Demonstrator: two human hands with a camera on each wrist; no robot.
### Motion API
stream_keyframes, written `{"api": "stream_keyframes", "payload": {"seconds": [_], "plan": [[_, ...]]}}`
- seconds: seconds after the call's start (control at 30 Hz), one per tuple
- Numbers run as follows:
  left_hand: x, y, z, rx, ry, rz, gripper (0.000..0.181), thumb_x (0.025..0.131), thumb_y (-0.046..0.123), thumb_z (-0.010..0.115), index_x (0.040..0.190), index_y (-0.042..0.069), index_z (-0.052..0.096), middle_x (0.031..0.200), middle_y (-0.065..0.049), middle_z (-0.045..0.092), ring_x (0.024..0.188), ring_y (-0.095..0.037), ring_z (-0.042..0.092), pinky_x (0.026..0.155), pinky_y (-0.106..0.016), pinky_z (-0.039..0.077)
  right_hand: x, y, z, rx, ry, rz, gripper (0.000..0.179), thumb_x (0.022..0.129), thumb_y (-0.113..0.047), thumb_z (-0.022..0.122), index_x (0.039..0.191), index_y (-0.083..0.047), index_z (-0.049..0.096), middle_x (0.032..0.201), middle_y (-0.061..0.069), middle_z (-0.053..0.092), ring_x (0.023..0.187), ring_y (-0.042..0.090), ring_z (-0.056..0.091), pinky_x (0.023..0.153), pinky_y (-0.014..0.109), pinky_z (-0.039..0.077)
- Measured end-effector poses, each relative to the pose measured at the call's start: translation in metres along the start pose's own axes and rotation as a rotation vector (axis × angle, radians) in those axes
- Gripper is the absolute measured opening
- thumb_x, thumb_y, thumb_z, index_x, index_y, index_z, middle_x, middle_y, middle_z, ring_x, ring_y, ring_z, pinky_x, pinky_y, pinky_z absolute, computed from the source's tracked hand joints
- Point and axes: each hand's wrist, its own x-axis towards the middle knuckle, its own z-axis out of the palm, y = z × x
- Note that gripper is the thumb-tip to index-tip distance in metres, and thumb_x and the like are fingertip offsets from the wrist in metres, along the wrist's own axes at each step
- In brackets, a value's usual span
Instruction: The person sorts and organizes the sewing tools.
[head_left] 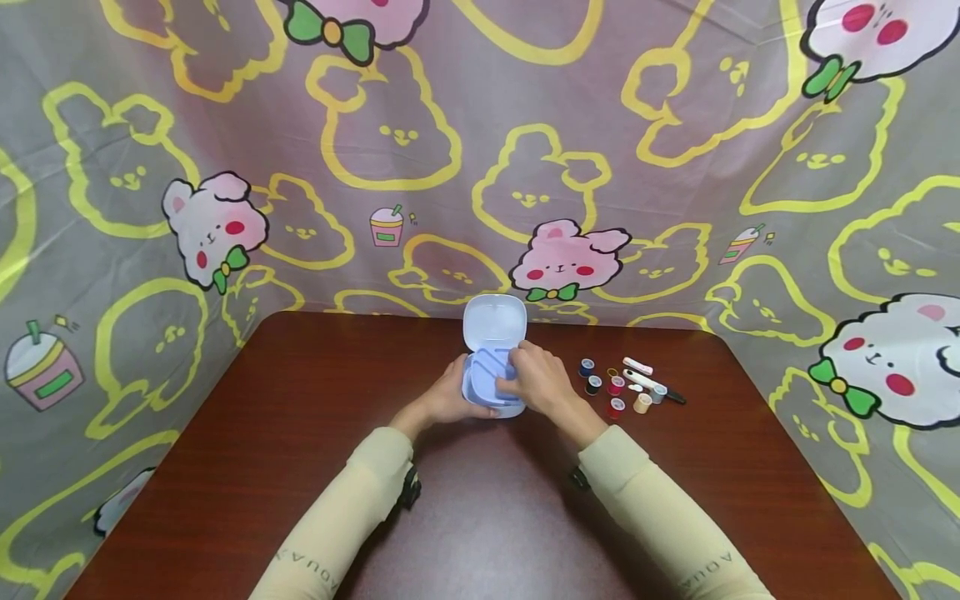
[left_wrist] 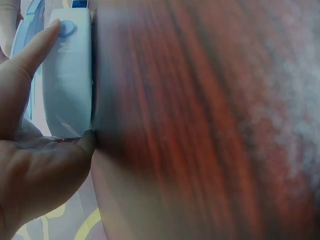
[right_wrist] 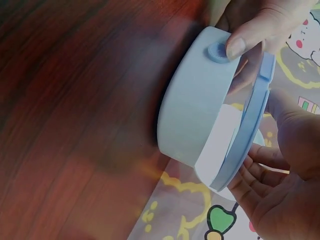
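A small pale blue box (head_left: pixel 510 412) stands on the table with its lid (head_left: pixel 495 321) raised at the back. My left hand (head_left: pixel 447 396) grips the box from its left side, its thumb at the round button (left_wrist: pixel 66 28) on the front wall. A blue divided tray (head_left: pixel 491 375) sits tilted over the box opening. My right hand (head_left: pixel 538 379) holds the tray by its right edge. In the right wrist view the tray (right_wrist: pixel 250 127) stands apart from the box wall (right_wrist: pixel 192 100), with the right fingers (right_wrist: pixel 255 182) along its rim.
Right of the box lie several thread spools, among them a blue one (head_left: pixel 587 367), a red one (head_left: pixel 617 407) and a beige one (head_left: pixel 642 403). Beside them are a white stick-like tool (head_left: pixel 639 381) and a small pink-and-white piece (head_left: pixel 638 366). A patterned cloth (head_left: pixel 450 167) hangs behind the table (head_left: pixel 322 392).
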Motion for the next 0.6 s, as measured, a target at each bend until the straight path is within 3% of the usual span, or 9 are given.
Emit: {"api": "stream_keyframes", "payload": {"seconds": [0.27, 0.6], "plan": [[0.0, 0.0, 0.0, 0.01, -0.008, -0.013, 0.11, 0.066, 0.031, 0.097, 0.151, 0.004, 0.032, 0.137, -0.016, 0.047, 0.127, -0.029, 0.046, 0.11, -0.048, 0.039, -0.008, 0.001, -0.006, 0.026, 0.018, -0.014, 0.034, 0.083, -0.036, 0.083, 0.085, -0.005, 0.069, 0.079, 0.003, 0.054, 0.063, 0.018, 0.052, 0.052, 0.032, 0.042], [0.0, -0.001, -0.001, 0.012, -0.008, -0.016, 0.109, 0.065, 0.029, 0.098, 0.149, 0.004, 0.033, 0.135, -0.018, 0.047, 0.125, -0.03, 0.048, 0.107, -0.046, 0.041, -0.018, 0.004, -0.01, 0.046, 0.015, -0.016, 0.037, 0.082, -0.037, 0.083, 0.093, -0.003, 0.072, 0.081, 0.002, 0.054, 0.064, 0.017, 0.053, 0.053, 0.029, 0.043]]}}
